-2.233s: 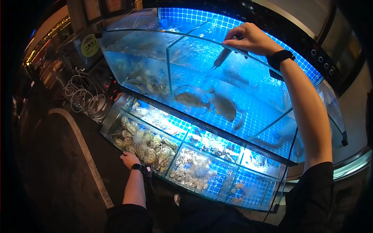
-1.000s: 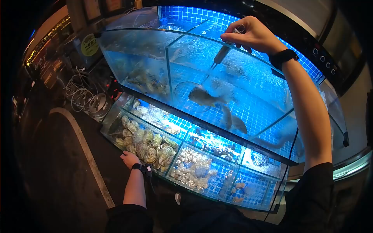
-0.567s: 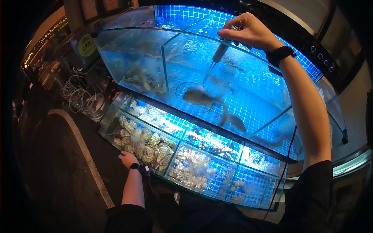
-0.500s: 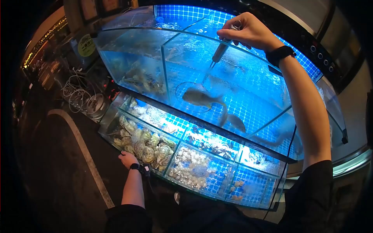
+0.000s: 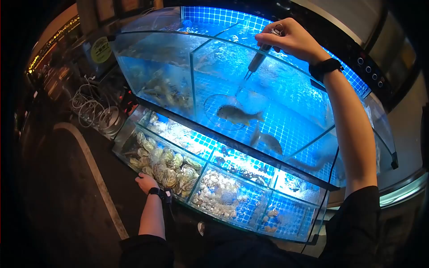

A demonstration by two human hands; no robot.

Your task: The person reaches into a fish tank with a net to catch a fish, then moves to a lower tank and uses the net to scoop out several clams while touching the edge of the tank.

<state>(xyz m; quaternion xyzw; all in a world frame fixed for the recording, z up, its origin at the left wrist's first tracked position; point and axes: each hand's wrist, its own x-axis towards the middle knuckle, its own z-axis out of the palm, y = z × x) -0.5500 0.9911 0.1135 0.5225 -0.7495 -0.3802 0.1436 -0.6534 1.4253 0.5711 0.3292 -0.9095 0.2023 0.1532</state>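
My right hand (image 5: 290,39) is closed round the grey handle of a dip net (image 5: 256,61), over the upper glass tank (image 5: 193,85). The net's thin shaft runs down into the blue-lit water, where its round hoop shows faintly. A dark fish (image 5: 234,114) overlaps the hoop in this view. Another fish (image 5: 270,143) is close by, lower right. At the front left of the lower tank, my left hand (image 5: 146,183) has its fingers curled at the glass rim (image 5: 126,164), beside a pile of oysters (image 5: 167,169).
Shellfish (image 5: 219,190) and a few orange-brown pieces (image 5: 271,219) lie in the other lower compartments. Glass dividers split both tanks. Coiled pale tubing (image 5: 87,105) and a round metal container (image 5: 111,119) stand at the left. Round knobs (image 5: 368,67) line the dark panel at upper right.
The fish by the hoop has turned and shifted slightly right and down. My right hand and the net handle appear a little lower and farther right. My left hand stays at the rim.
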